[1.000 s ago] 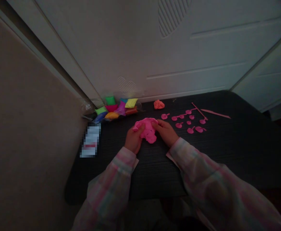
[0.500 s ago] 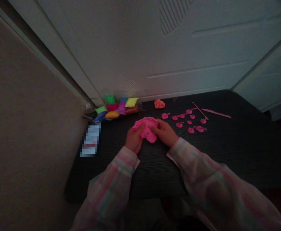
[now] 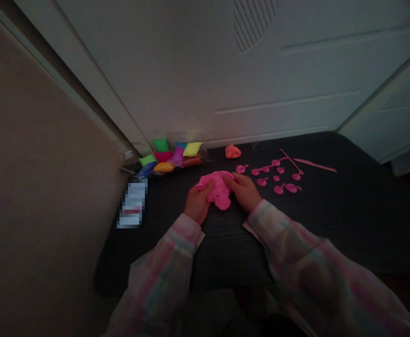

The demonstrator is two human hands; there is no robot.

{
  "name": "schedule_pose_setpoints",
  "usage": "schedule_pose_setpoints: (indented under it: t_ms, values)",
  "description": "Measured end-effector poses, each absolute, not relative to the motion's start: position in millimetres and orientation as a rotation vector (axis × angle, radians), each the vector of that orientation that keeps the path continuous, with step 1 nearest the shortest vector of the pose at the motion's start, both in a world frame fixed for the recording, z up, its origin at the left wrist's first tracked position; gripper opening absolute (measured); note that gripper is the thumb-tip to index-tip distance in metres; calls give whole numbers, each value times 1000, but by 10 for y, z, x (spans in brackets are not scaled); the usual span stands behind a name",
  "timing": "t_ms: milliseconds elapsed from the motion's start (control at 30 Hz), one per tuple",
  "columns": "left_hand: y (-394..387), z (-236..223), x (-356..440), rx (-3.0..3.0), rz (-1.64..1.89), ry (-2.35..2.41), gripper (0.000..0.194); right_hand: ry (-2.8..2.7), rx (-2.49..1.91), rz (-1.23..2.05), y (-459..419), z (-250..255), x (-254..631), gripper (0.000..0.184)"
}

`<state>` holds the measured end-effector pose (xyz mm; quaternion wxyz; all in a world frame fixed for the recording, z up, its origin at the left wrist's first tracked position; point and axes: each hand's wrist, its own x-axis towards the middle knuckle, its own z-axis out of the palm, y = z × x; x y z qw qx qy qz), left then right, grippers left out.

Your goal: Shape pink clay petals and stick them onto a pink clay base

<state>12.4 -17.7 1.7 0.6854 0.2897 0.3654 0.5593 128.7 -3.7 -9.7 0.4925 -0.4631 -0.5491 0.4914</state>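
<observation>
A flattened lump of pink clay (image 3: 219, 189) lies on the dark table (image 3: 331, 220), held between both hands. My left hand (image 3: 197, 203) grips its left edge, fingers curled over the clay. My right hand (image 3: 244, 191) pinches its right edge with thumb and fingers. Both arms wear pale striped sleeves. Several small pink clay pieces (image 3: 278, 178) shaped like petals lie on the table just right of my right hand.
A pile of coloured clay packets (image 3: 169, 157) sits at the table's back left. An orange clay lump (image 3: 232, 151) lies by the wall. Two thin pink sticks (image 3: 305, 164) rest at the back right. A blurred card (image 3: 133, 205) lies at the left edge.
My right hand's fingers have shifted from the clay's middle back to its right edge. The lump has changed shape slightly. My left hand has barely moved.
</observation>
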Motion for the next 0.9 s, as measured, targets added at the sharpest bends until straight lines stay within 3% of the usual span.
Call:
schedule_pose_setpoints:
  t_ms: [300,500,900]
  values:
    - [-153,4,86,620,1213,828,23,-1268,-1154,1212,-42,-88,1306,37]
    - [-140,-5,80,653,1256,825,21,-1292,-1108,1208,-21,-65,1308,23]
    - [-150,-26,69,700,1291,893,22,-1308,-1109,1223,-38,-84,1287,25]
